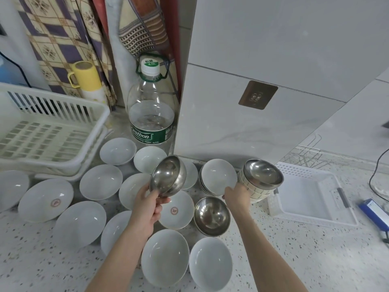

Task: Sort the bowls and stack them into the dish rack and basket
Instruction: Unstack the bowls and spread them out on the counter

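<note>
A: What lay nearest the person?

B: White ceramic bowls spread loose over the speckled counter, with one steel bowl standing among them, between the two forearms.

A: And the hands?

B: The left hand pinched a second steel bowl by its lower rim, thumb outside, bowl tilted and lifted clear of the counter. The right hand gripped the side of a stack of ribbed bowls with a third steel bowl nested on top; how far its fingers wrapped could not be told.

A: Which step was that?

B: Sorting, apparently: steel being gathered apart from ceramic. Nothing sat in the white dish rack far left or the white plastic basket to the right.

A: The next move?

B: Probably nesting the held bowl with its steel mates, then carrying a stack to the basket, just beside the right hand. The rack lay well apart, beyond the spread bowls.
</note>
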`<state>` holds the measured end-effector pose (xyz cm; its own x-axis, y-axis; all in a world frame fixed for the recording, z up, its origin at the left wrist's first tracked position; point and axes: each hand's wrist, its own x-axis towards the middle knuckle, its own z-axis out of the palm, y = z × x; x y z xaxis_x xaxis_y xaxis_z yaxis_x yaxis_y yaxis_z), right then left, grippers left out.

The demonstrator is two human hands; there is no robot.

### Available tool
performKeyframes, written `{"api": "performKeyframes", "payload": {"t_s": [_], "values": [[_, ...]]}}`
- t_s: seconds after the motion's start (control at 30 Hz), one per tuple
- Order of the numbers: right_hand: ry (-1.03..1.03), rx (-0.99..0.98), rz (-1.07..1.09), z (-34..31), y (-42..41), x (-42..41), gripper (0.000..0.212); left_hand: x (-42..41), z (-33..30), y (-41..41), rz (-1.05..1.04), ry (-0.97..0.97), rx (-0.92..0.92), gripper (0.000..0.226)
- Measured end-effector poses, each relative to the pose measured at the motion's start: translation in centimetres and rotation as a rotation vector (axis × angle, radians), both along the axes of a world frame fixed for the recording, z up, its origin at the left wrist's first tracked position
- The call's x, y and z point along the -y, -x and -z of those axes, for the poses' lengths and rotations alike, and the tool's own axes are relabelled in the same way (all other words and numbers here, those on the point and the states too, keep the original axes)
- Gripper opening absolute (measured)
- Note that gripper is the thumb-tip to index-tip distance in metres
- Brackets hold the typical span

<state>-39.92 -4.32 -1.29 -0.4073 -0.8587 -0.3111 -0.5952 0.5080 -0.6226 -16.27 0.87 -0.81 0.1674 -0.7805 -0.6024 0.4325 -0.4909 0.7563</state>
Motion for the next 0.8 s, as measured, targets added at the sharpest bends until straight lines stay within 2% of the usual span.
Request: {"api": "performKeyframes", "payload": {"t_s": [0.17,0.3,0.4,0.57,0.8], "values": [[0.066,0.012,0.013,-0.2,-0.1,0.0,0.039,-0.8,-0.1,-0.3,0.022,0.02,0.027,0.025],[0.127,0.111,0.044,-1.1,0.2,-1.3,0.039,-1.3,-0.4,0.2,0.019,0.035,0.034,0.025],[0.192,0.22,0.105,-1.6,0.7,-3.8,0.041,-1.7,-0.6,0.9,0.019,0.05,0.049,0.026],[0.232,0.377,0.283,-1.7,2.6,-9.6,0.03,-2.4,-0.5,2.4,0.086,0.086,0.182,0.026],[0.249,0.41,0.435,-0.6,6.0,-16.3,0.028,-3.7,-0.1,6.7,0.223,0.118,0.264,0.039]]}}
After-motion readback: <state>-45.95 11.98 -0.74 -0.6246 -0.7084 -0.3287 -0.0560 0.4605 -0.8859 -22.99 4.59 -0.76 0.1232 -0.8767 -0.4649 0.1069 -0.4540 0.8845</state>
